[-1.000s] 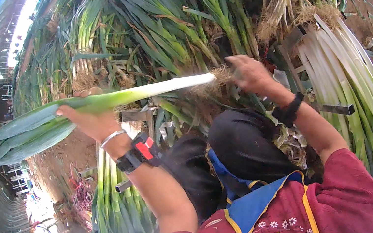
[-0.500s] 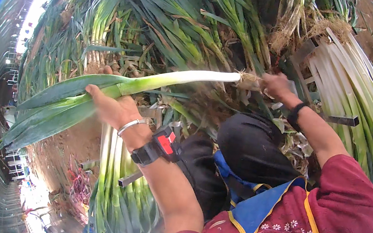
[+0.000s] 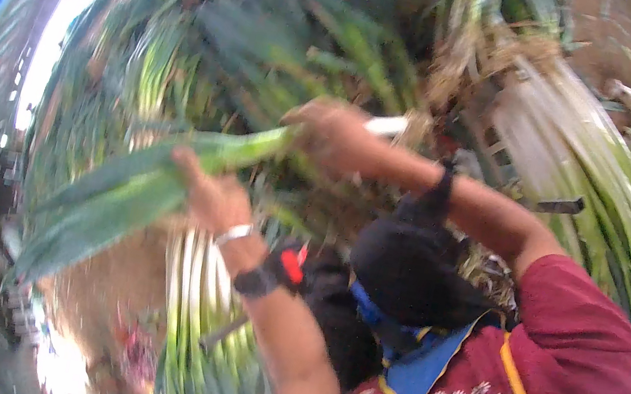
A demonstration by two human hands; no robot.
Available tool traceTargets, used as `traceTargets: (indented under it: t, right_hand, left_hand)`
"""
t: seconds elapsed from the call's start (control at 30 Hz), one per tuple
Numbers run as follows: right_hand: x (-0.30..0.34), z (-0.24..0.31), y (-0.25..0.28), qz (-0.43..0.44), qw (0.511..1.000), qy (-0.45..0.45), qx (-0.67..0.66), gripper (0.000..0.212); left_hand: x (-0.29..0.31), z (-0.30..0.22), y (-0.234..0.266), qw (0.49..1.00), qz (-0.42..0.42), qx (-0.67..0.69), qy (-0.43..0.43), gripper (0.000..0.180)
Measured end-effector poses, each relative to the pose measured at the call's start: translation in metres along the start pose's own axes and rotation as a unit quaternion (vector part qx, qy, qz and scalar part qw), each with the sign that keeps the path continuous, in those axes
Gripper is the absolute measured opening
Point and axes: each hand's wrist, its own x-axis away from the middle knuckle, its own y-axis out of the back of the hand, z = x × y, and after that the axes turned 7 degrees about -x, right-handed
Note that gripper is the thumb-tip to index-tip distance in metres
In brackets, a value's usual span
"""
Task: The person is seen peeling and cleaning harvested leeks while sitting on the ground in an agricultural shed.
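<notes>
One long leek (image 3: pixel 252 149) lies slantwise across my front, its broad green leaves to the left and its root tuft to the right. My left hand (image 3: pixel 215 200) grips it where the leaves fan out, thumb along the near side. My right hand (image 3: pixel 334 139), smeared by motion, is closed round the stalk and hides much of the white part. A short white length and the pale roots (image 3: pixel 414 128) show beyond my right hand.
Cleaned leeks (image 3: pixel 548 124) lie stacked at the right, by a metal bar (image 3: pixel 559 204). Another bundle of leeks (image 3: pixel 208 305) lies at the near left beside my knees. A large heap of untrimmed leeks (image 3: pixel 276 38) spreads across the far side.
My right hand has moved left from beside the root end onto the stalk. My left hand still holds the leafy part and has shifted slightly right.
</notes>
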Motion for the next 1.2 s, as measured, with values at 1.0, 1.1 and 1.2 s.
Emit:
traceTargets:
  t: [1.0,1.1,1.2]
  right_hand:
    - [-0.020,0.054,-0.011,0.162,0.887,0.041,-0.431,0.061]
    - [-0.017,0.046,-0.012,0.155,0.922,0.124,-0.333,0.067]
    - [-0.013,0.035,-0.019,0.151,0.944,0.150,-0.250,0.069]
  left_hand:
    - [-0.006,0.012,-0.006,0.728,0.195,0.609,0.246,0.058]
    - [-0.003,0.005,0.004,0.801,0.182,0.534,0.199,0.053]
    - [0.000,0.012,-0.013,0.871,0.160,0.438,0.155,0.049]
